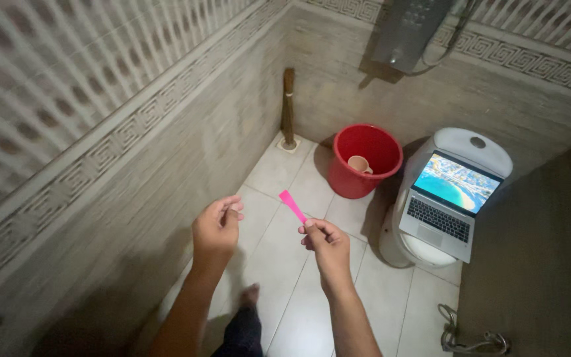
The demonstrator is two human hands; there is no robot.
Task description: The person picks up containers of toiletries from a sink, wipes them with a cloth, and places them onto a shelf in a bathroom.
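Observation:
My right hand (326, 243) pinches the lower end of a thin pink stick (292, 205), which points up and to the left above the tiled floor. A short way to its left, my left hand (216, 228) hovers with its fingers curled loosely, thumb near forefinger, and I see nothing in it. The two hands do not touch. Below them my leg and bare foot (251, 295) rest on the floor.
A red bucket (365, 159) with a pink cup (359, 164) inside stands in the far corner, next to a broom (288, 109) leaning on the wall. An open laptop (446, 203) rests on the shut toilet lid (424, 251). A hose (470, 337) lies at bottom right.

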